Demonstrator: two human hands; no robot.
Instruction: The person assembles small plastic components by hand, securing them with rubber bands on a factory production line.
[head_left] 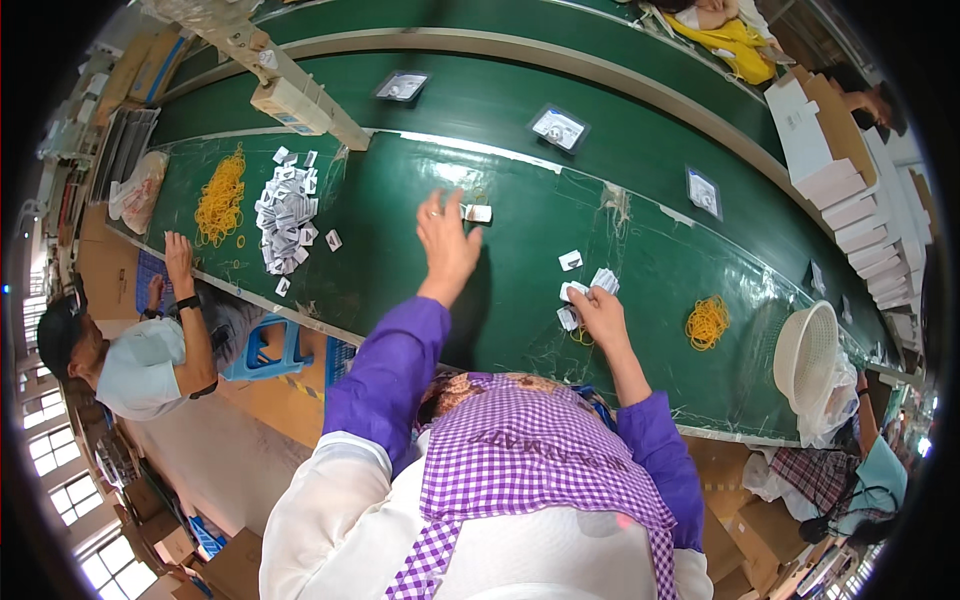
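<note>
Across the green workbench (390, 270), we record the following.

Item: our left hand (448, 245), purple-sleeved, fingers spread and grasping nothing. Just beside its fingertips lies a small white packet (480, 213); whether they touch it, we cannot tell.

Item: our right hand (604, 318), likewise purple-sleeved, fingers bent and pinching white cards (573, 291); their number we cannot make out. A fanned stack of cards (606, 281) lies against its fingers. One loose card (570, 260) lies just beyond, another (568, 318) just left of the hand.

Item: a heap of printed white cards (286, 222), well left of our left hand, with strays at its edges.

Item: yellow rubber bands in two piles, the larger pile (221, 200) left of the heap, the smaller pile (707, 323) right of our right hand.

Item: a white plastic basket (806, 355), tilted, at the bench's right end.

Item: three flat dark-edged packages, the middle package (559, 129) among them, spaced apart along the green strip beyond the bench.
</note>
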